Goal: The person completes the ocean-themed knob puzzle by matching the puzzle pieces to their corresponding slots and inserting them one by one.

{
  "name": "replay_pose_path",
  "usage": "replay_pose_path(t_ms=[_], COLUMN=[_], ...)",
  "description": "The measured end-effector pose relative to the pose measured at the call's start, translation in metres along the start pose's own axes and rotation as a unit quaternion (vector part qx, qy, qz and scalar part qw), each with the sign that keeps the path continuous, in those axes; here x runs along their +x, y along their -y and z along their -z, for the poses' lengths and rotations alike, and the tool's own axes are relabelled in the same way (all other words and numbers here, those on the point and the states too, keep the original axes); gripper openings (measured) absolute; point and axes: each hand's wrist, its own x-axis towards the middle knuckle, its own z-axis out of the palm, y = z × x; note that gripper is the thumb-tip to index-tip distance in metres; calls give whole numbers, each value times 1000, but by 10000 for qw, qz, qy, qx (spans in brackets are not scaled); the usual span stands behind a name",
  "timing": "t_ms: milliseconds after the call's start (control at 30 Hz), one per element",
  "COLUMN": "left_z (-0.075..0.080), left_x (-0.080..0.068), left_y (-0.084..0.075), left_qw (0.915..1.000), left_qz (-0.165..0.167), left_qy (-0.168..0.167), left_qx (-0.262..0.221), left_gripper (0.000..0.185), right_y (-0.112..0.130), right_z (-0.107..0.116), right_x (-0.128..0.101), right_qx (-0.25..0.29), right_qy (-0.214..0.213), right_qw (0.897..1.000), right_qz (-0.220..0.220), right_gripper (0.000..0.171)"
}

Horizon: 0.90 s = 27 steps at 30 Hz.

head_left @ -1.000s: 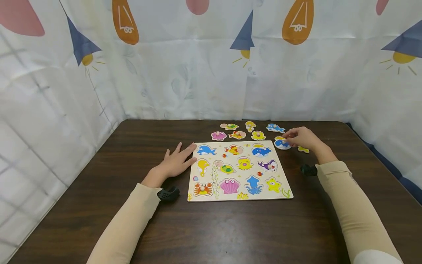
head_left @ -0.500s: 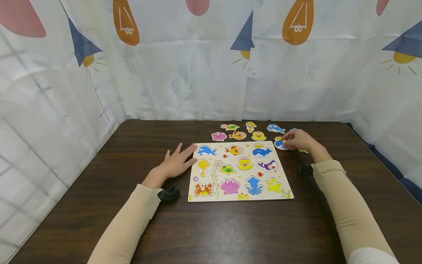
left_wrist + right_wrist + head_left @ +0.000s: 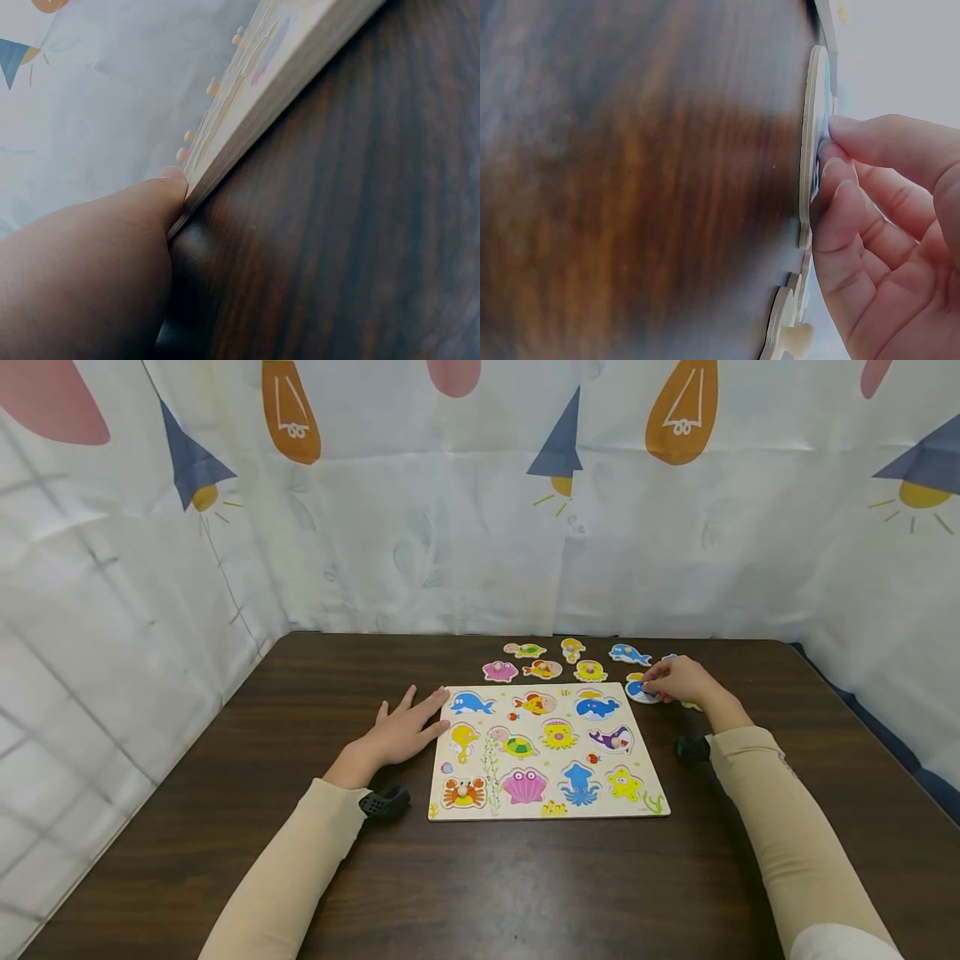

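Whale piece (image 3: 641,691) half hidden under right hand (image 3: 675,680).

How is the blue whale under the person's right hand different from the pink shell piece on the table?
The whale piece is blue and white; the pink shell piece is pink. The right hand pinches the whale piece, while nothing touches the shell piece. The whale lies right of the puzzle board, the shell behind it. Both lie flat on the table.

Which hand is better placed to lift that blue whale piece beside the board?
Right. The right hand already pinches the blue whale piece, while the left hand lies flat against the puzzle board.
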Motion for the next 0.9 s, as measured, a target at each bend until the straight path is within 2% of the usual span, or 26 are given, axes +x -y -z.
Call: replay_pose_path(t_ms=[433,900], left_z=[0,1], left_x=[0,-1], left_y=[-1,-2], left_qw=[10000,10000], left_qz=[52,24], left_qy=[19,-17], left_qx=[59,69], left_gripper=[69,69], right_y=[3,9], right_z=[5,8], right_x=[-4,-14], right_qx=[-129,-102], right_qy=[-132,-221], right_qw=[9998,9996], right_qz=[-78,115], right_gripper=[34,32])
